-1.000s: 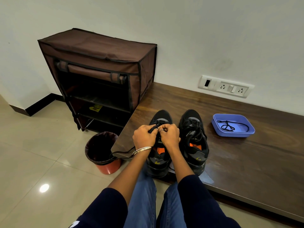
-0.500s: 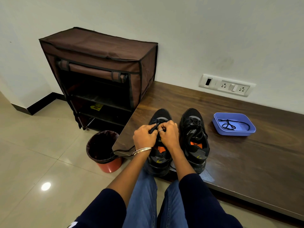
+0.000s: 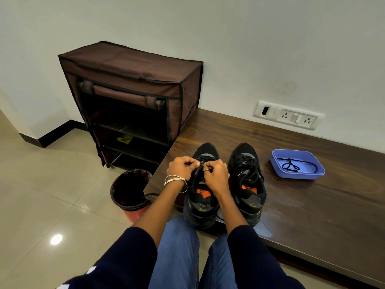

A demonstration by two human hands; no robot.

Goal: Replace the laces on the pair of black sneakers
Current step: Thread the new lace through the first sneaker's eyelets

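While both hands pinch its lace [image 3: 201, 163], left sneaker [image 3: 201, 197] beneath

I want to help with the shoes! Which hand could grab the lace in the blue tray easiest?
The right hand, probably. The blue tray with the black lace sits on the bench to the right of both sneakers, on that hand's side. The left hand would have to cross over the shoes.

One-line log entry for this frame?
left hand, right hand: pinching lace, left sneaker | right sneaker: laced | blue tray: spare lace
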